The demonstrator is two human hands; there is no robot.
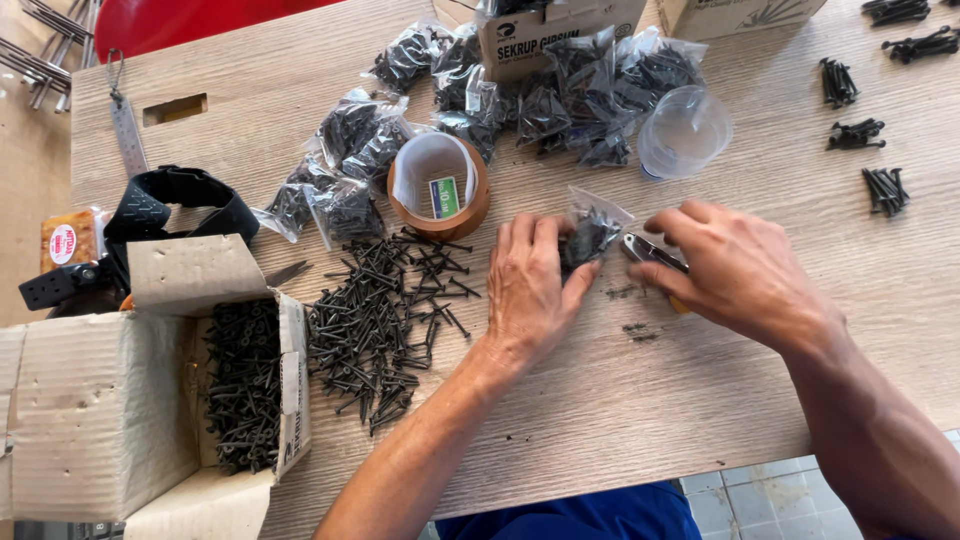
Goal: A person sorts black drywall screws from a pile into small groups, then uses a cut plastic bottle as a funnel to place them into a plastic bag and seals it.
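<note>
Screws packed in a small clear plastic bag (592, 232) sit at the middle of the pale wood-grain tabletop (620, 400), and that bag is what we have in hand. Our left hand (532, 285) lies flat over its left side, fingers curled loosely down and thumb pressing the bag's lower edge, so the bag is pinned rather than lifted. Our right hand (735, 268) has its fingers closed around a small metal stapler with a yellow underside (652, 254), whose nose meets the bag's right edge.

Just left of the left hand we see a loose heap of black drywall screws (385, 315) spread on the table. Beyond the heap stands a round brown container (440, 186) with a white lining and a small green box inside. A clear plastic cup (684, 131) lies tilted near the right hand. Behind both, a pile of filled clear bags of black screws (560, 95) crowds around a cardboard carton (560, 30).

At the left table edge an open cardboard box of black screws (240, 385) lies with its flaps apart. Small bundles of black screws (880, 190) rest well apart at the right. A black strap (175, 200) lies behind the open box.
</note>
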